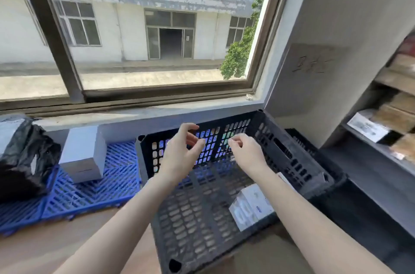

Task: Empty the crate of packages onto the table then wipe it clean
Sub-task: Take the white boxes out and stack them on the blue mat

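Both forearms reach forward over the black crate [292,157], which sits on the wooden table [56,246] below the window [146,27]. The left hand [182,150] hovers above the crate's far half, wrist bent up, fingers spread and loosely curled, holding nothing. The right hand [244,152] is just beside it at the same height, back of the hand to the camera, fingers curled in toward the thumb; I cannot tell whether it pinches anything. The hands are close but not touching. One white package [251,206] lies on the crate floor by the near right wall, under the right forearm. Left of the crate, a white box [83,157] and a black bag [22,157] sit on a blue grid mat [89,190]. Shelves [381,116] stand at right.
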`<state>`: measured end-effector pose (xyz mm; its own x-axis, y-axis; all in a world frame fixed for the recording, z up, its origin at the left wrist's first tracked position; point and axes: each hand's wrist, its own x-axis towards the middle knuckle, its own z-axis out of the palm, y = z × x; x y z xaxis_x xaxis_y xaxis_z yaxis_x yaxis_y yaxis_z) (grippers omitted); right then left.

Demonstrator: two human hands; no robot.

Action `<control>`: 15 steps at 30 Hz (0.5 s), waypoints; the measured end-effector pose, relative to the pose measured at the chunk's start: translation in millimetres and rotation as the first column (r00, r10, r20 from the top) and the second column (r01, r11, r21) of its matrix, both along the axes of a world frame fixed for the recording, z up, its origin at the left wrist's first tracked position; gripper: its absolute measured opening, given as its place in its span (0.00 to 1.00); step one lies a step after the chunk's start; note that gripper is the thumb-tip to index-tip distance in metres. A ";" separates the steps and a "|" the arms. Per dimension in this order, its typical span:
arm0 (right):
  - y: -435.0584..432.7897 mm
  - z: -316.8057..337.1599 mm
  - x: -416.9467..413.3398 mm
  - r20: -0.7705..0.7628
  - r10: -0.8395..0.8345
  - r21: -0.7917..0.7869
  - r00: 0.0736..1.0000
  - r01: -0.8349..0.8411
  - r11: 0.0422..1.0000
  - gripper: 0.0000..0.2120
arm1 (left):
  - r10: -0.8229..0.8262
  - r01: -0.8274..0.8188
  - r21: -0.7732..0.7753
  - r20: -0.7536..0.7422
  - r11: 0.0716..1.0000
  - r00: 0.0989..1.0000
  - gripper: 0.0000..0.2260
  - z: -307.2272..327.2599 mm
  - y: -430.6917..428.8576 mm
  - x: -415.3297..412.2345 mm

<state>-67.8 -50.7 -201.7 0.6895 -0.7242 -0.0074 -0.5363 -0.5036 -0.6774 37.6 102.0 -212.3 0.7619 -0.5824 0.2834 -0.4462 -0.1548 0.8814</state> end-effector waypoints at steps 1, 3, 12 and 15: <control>-12.7 -6.3 -10.6 -0.069 -0.015 -0.002 0.997 0.015 1.000 0.14 | -0.055 0.057 0.067 -0.039 0.996 0.998 0.15 -7.8 -11.9 -8.1; -36.4 -20.0 -27.1 -0.222 -0.027 0.009 0.975 0.029 1.000 0.17 | -0.155 0.175 0.205 -0.111 0.963 0.982 0.22 -27.8 -35.6 -19.9; -119.4 -72.6 -52.7 -0.604 0.215 0.113 0.768 -0.184 0.976 0.33 | -0.406 0.467 0.568 -0.241 0.678 0.882 0.33 -120.7 -127.1 -44.2; -139.7 -85.8 -46.4 -0.649 0.320 0.177 0.690 -0.272 0.946 0.38 | -0.454 0.547 0.596 -0.316 0.589 0.833 0.37 -140.5 -149.4 -43.2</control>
<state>-114.2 -190.4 -287.5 0.6681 -0.4645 -0.5813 -0.6872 -0.6847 -0.2428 -5.5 -47.4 -352.8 0.2925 -0.8782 -0.3784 -0.5308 -0.4783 0.6996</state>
